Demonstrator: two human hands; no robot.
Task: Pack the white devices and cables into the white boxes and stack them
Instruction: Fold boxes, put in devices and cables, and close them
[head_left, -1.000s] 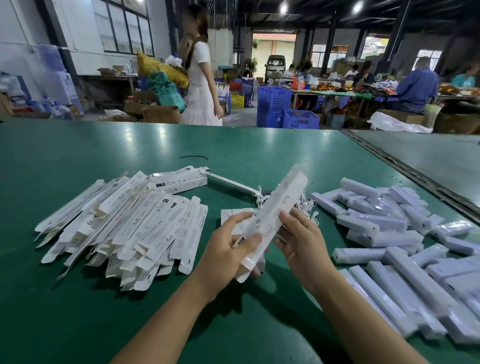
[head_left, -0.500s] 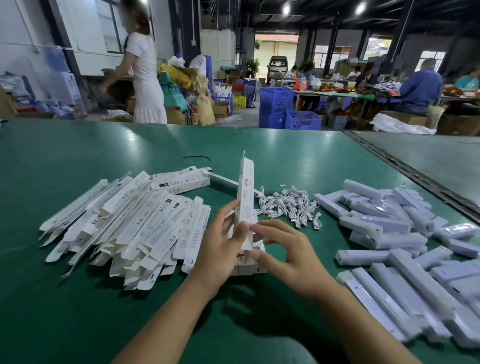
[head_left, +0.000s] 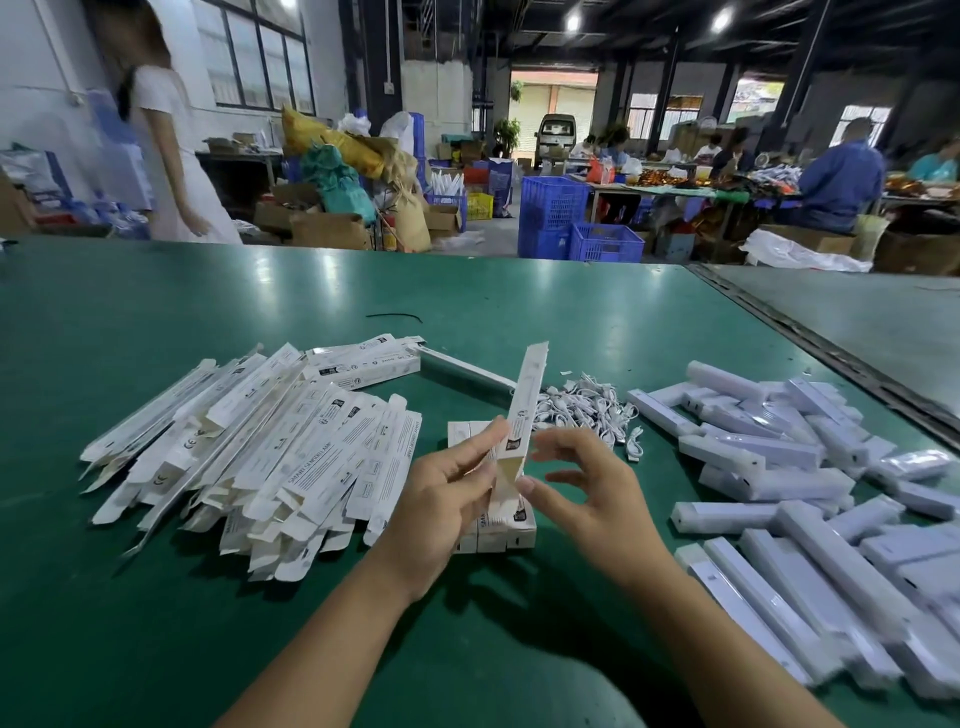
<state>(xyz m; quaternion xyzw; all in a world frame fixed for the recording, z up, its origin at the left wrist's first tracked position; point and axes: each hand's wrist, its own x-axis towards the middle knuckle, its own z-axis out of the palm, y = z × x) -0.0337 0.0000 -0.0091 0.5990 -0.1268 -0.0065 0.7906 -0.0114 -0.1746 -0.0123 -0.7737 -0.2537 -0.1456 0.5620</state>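
Observation:
My left hand (head_left: 441, 499) grips a long white box (head_left: 523, 410) near its lower end, holding it tilted upright above the green table (head_left: 156, 322). My right hand (head_left: 587, 493) is just right of the box's lower end, fingers spread, its thumb tip touching the end flap. Under the hands lies a short stack of closed white boxes (head_left: 511, 530). A heap of flat unfolded boxes (head_left: 260, 457) covers the left side. White devices (head_left: 789, 493) in clear wrap are piled on the right. A tangle of white cables (head_left: 587, 405) lies behind the hands.
A few more boxes (head_left: 363, 364) and one long device (head_left: 467, 371) lie beyond the flat heap. A black tie (head_left: 395, 316) lies farther back. A seam (head_left: 810, 332) divides this table from another on the right. A person in white (head_left: 176, 171) walks past the far edge.
The box in my left hand has stayed upright, leaning slightly right. My right hand has opened and drawn back from its lower end. The person in white has walked further left.

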